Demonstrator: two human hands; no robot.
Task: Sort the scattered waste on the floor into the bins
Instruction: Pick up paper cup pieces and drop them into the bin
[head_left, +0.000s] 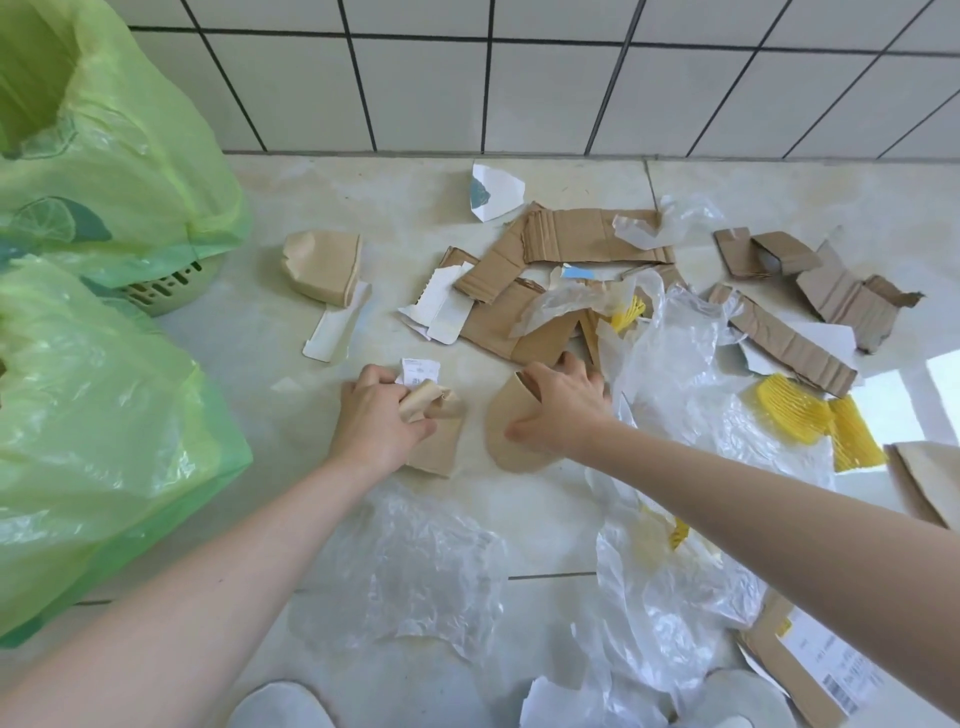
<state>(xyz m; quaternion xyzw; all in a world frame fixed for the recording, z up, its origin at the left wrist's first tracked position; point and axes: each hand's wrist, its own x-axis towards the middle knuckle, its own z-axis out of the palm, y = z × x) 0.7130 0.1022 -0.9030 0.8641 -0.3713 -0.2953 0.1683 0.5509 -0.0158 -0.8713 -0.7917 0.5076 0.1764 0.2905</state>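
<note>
Pale tiled floor (545, 530) met white tiled wall (467, 88); green-bagged bins (104, 364) at left. Left hand (376, 415) clutched crumpled brown paper (431, 410) w/ receipt. Right hand (563, 410) gripped tan card piece (506, 441) on floor amid cardboard scraps (587, 236), clear plastic (415, 571).

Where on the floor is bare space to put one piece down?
Bare floor lies between the green-lined bins and the crushed paper cup. A smaller patch sits between the clear plastic sheet and the right forearm. Around the cardboard strips and yellow foam netting it is crowded.
</note>
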